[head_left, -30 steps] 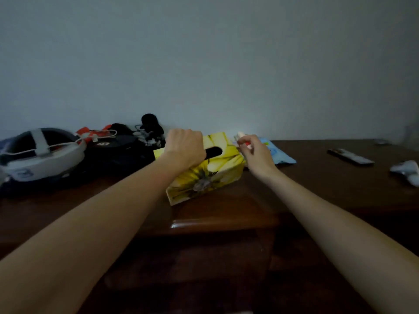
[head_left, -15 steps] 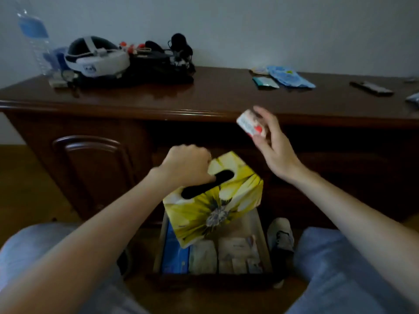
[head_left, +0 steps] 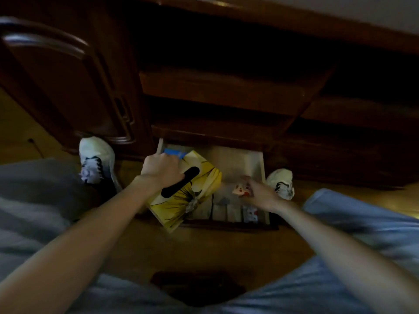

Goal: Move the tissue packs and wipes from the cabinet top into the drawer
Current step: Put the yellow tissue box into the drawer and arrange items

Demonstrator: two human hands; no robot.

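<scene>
Nearest the camera, the person's grey trouser legs framed a strip of wooden floor, and both bare forearms reached forward and down over it toward the open drawer at the bottom of the dark wooden cabinet.

The left hand gripped the yellow flower-print tissue box from above, its fingers curled round the box's far left edge. The box was tilted, its near corner overhanging the drawer's front edge and its far end above the drawer's left part, so it appeared to be held over the drawer rather than resting in it.

The right hand pinched a small white-and-red tissue pack between its fingertips, low over the drawer's right part; motion blur hid exactly how the fingers lay.

Below and between the hands, several pale packs already stood along the drawer's front, and something blue showed at its far left corner, just past the left hand. White sneakers sat on the floor on either side of the drawer.

Beyond the drawer rose the cabinet front with a curved door panel; the cabinet top was out of view, so what remained up there could not be told. As a judgement, the task was mid-way: two items were about to be set down and released, and neither had been let go yet.
</scene>
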